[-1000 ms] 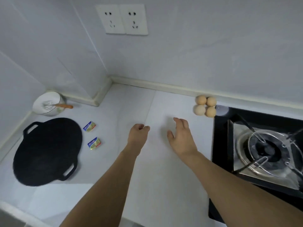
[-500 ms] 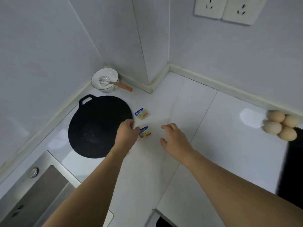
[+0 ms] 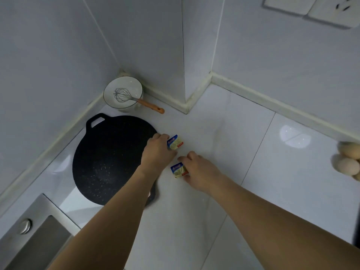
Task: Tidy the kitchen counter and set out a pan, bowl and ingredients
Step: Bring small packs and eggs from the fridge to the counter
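Note:
Two small butter packets with blue and yellow wrappers lie on the white counter [image 3: 224, 133]. My left hand [image 3: 158, 152] has its fingers curled round the farther packet [image 3: 175, 142], right beside the rim of the flat black pan [image 3: 109, 158]. My right hand [image 3: 200, 170] pinches the nearer packet [image 3: 179, 170] between thumb and fingers. A white bowl [image 3: 116, 86] stands in the far corner behind the pan, with an orange-handled whisk [image 3: 150, 105] resting in it. Several eggs [image 3: 348, 158] sit in a cluster at the right edge.
A steel sink [image 3: 29, 240] fills the bottom left corner, just in front of the pan. Tiled walls close in the counter at left and back, with a jutting wall corner [image 3: 185, 106]. Wall sockets [image 3: 311, 6] are at the top right.
The view swung left, away from the stove. Both hands moved left from the bare counter to the butter packets and closed on one each.

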Action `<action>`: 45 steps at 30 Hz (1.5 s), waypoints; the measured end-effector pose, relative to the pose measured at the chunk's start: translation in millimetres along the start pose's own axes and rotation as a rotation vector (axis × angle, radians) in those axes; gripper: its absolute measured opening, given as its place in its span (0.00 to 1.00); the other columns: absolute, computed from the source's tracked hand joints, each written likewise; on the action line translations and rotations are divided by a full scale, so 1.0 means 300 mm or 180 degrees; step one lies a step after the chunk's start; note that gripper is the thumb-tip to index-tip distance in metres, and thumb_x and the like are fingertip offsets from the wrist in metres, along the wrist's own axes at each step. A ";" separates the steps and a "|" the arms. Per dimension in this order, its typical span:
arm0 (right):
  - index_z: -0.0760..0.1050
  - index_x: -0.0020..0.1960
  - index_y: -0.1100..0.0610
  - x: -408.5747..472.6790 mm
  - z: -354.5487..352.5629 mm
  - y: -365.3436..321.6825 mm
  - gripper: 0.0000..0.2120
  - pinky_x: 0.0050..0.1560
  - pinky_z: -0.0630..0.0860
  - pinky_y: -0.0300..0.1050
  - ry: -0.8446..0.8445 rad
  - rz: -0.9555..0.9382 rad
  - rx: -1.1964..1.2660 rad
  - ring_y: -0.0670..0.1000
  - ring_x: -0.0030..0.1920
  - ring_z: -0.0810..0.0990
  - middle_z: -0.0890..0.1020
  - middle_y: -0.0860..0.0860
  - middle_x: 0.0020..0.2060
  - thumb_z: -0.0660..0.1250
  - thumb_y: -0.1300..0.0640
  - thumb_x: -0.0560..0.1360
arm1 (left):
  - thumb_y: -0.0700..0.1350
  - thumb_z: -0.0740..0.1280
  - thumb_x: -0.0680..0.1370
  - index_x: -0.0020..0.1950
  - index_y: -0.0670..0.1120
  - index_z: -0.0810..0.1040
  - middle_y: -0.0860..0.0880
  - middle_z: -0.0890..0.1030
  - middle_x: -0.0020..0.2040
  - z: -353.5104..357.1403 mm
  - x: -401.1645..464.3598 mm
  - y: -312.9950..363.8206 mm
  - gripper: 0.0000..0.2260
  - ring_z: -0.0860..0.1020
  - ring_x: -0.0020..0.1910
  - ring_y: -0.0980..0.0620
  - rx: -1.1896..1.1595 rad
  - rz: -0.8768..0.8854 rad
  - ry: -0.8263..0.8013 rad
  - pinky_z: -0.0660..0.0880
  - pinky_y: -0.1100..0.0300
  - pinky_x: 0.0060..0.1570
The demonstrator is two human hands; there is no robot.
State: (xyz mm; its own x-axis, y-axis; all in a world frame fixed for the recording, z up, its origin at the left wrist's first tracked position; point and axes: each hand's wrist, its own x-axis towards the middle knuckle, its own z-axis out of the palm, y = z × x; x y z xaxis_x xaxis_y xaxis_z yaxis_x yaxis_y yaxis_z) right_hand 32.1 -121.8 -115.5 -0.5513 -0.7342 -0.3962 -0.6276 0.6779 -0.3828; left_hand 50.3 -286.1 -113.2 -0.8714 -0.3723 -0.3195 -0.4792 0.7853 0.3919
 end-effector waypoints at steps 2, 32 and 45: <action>0.65 0.71 0.53 0.009 0.002 -0.005 0.24 0.53 0.72 0.50 0.0012 -0.0009 -0.0100 0.58 0.57 0.74 0.69 0.54 0.61 0.65 0.53 0.76 | 0.49 0.70 0.74 0.59 0.44 0.75 0.45 0.73 0.55 -0.003 0.008 -0.002 0.17 0.72 0.55 0.44 0.0175 0.0090 -0.0028 0.73 0.52 0.51; 0.70 0.64 0.53 -0.748 0.018 0.558 0.16 0.53 0.68 0.45 0.0485 0.2333 -0.0382 0.54 0.56 0.73 0.71 0.52 0.58 0.60 0.48 0.79 | 0.40 0.64 0.73 0.61 0.48 0.76 0.46 0.72 0.52 0.372 -0.219 0.626 0.16 0.76 0.50 0.44 0.0146 0.1652 -0.1113 0.74 0.53 0.53; 0.70 0.63 0.53 -0.924 -0.005 0.818 0.15 0.50 0.70 0.46 0.0616 0.2737 -0.0247 0.54 0.52 0.76 0.72 0.52 0.56 0.63 0.52 0.77 | 0.42 0.63 0.75 0.64 0.51 0.75 0.49 0.71 0.58 0.577 -0.306 1.009 0.18 0.74 0.54 0.47 0.0308 0.1907 -0.1145 0.75 0.52 0.54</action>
State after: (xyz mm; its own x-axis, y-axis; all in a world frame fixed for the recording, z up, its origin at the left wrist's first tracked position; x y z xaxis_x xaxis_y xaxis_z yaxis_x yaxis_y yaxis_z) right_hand 30.2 248.1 -98.5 -0.9285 0.0302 -0.3701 0.0153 0.9990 0.0431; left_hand 3.4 71.4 -114.6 -0.8855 0.3115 -0.3447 0.0983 0.8507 0.5163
